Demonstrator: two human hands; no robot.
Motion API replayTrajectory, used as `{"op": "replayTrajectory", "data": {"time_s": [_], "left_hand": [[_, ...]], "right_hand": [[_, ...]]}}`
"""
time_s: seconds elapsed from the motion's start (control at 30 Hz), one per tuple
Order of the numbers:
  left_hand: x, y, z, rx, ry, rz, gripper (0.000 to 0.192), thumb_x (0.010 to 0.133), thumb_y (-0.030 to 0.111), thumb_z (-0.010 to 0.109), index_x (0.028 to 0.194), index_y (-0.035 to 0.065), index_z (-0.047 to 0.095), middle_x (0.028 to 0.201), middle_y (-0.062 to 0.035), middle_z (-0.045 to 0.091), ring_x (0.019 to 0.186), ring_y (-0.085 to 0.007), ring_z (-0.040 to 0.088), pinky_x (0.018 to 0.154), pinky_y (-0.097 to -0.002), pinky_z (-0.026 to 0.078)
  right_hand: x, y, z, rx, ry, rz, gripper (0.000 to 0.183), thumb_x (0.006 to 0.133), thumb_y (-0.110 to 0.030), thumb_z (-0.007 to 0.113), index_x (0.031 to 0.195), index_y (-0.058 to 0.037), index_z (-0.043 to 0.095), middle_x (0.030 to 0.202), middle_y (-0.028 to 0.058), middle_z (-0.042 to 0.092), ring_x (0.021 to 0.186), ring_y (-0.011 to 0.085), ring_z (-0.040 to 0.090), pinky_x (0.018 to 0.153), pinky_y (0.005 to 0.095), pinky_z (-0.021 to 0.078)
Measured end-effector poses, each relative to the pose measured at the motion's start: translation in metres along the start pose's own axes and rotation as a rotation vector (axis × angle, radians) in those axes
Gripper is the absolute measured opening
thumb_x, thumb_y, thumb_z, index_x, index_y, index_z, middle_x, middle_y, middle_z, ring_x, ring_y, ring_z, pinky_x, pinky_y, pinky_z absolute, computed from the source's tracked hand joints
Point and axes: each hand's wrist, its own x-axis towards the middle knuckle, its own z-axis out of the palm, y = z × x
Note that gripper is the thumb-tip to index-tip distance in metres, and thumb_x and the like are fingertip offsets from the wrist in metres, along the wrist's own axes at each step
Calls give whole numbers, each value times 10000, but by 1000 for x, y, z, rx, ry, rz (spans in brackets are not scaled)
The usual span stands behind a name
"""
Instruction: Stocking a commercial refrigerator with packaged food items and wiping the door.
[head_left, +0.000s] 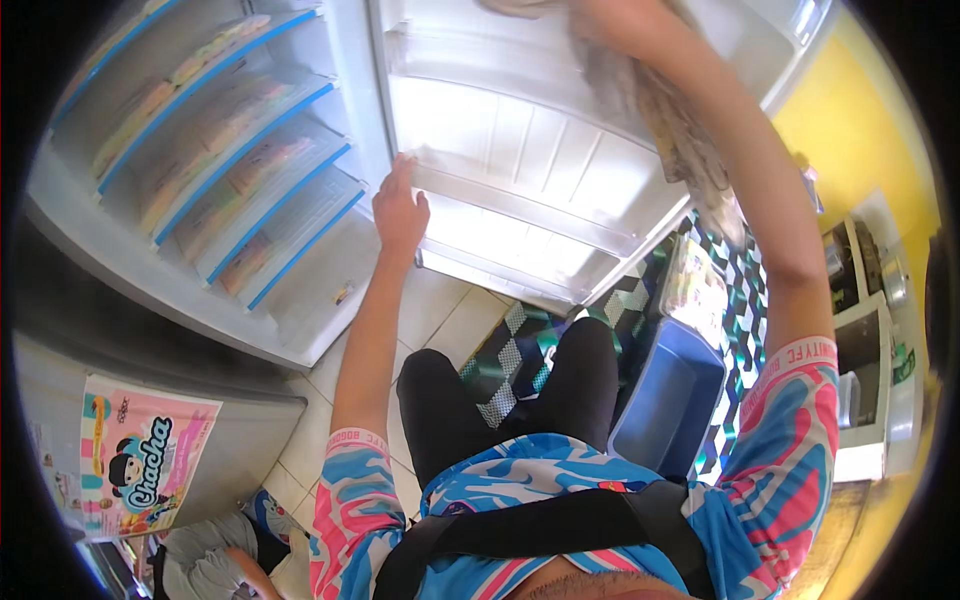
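Observation:
The white door (517, 127) of an upright freezer stands wide in front of me, with its shelf rails facing up at me. My left hand (400, 206) rests its fingertips against the hinge-side end of a lower door rail (517, 202) and holds nothing. At the upper part of the door, my right hand (611, 22) grips a brownish cloth (675, 135) that hangs down past the door's outer edge. The picture cuts off part of that hand and blurs it. Left of the door, the freezer's blue-edged shelves (259, 191) carry several packs of food (217, 124).
A blue plastic bin (667, 397) lies right of my legs, with wrapped packs (694, 281) beyond it on a patterned mat (499, 367). Another person (214, 555) is at lower left, near a grey appliance (247, 435) bearing a poster. A cabinet (862, 337) stands at right.

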Motion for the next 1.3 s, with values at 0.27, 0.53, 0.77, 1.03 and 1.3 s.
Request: {"op": "replayTrajectory", "data": {"time_s": [0.27,0.53,0.77,1.03,1.3], "left_hand": [[0,1,-3,15,35,33,590,720,52,631,1282,93,458,1372,-110,447,1149,-298,504,897,-427,425],[1,4,-2,-33,28,-7,564,728,58,637,1266,95,471,1379,-108,440,1169,-296,496,909,-430,414],[1,9,3,-57,10,-51,558,735,70,637,1269,101,476,1389,-94,433,1197,-287,478,922,-429,401],[1,10,-2,46,-141,-130,634,767,116,639,1348,117,386,1463,-71,325,1248,-269,439,958,-438,386],[-3,10,0,-18,-84,-120,637,763,125,649,1343,128,388,1460,-50,333,1241,-266,446,938,-447,400]], "right_hand": [[106,34,121,376,-320,-141,380,681,-42,581,1058,-18,620,968,162,662,905,286,629,801,366,488],[113,23,126,1191,-853,600,245,871,-297,568,950,-69,615,867,30,600,797,159,538,763,277,433],[110,22,123,1038,-831,599,343,908,-449,526,847,-118,594,778,6,560,752,132,524,716,271,416],[94,18,131,1051,-595,553,596,824,-380,613,1293,-31,495,1286,67,521,1189,201,462,1031,352,319],[99,16,122,1167,-863,667,347,891,-459,522,865,-125,607,724,-2,585,656,140,509,615,274,397]]}}
